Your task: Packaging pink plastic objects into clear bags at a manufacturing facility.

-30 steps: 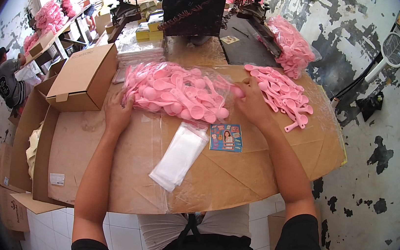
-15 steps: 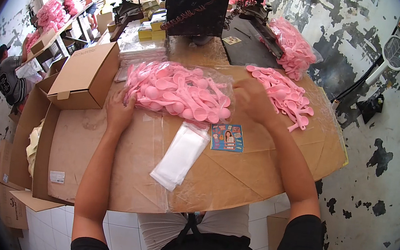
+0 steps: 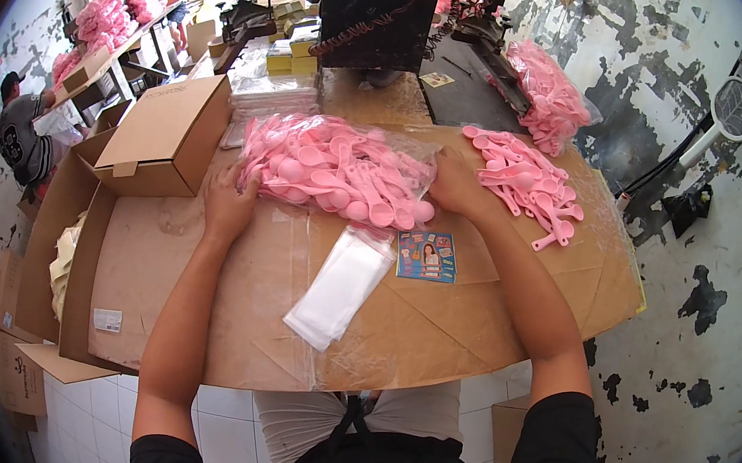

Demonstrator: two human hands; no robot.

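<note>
A clear plastic bag full of pink measuring spoons [image 3: 337,168] lies across the middle of the cardboard-covered table. My left hand [image 3: 230,202] grips its left end, thumb on the near side and fingers partly hidden by the plastic. At the opposite end, my right hand [image 3: 457,185] has its fingers curled on the bag's loose edge. Right of that hand is a loose pile of pink spoons [image 3: 532,186]. Just in front of the bag lie a stack of small clear zip bags [image 3: 342,288] and a blue printed card [image 3: 427,255] with a picture of a person.
A closed brown carton [image 3: 162,135] sits on an open cardboard box [image 3: 84,272] at the left. Behind the bag stands a black machine [image 3: 375,17]. Another bag of spoons [image 3: 551,97] is at the back right. Two people [image 3: 23,137] are in the left background.
My right hand has come down and slightly left onto the bag's right edge. My left hand stays at the left end. The whole view has shifted slightly.
</note>
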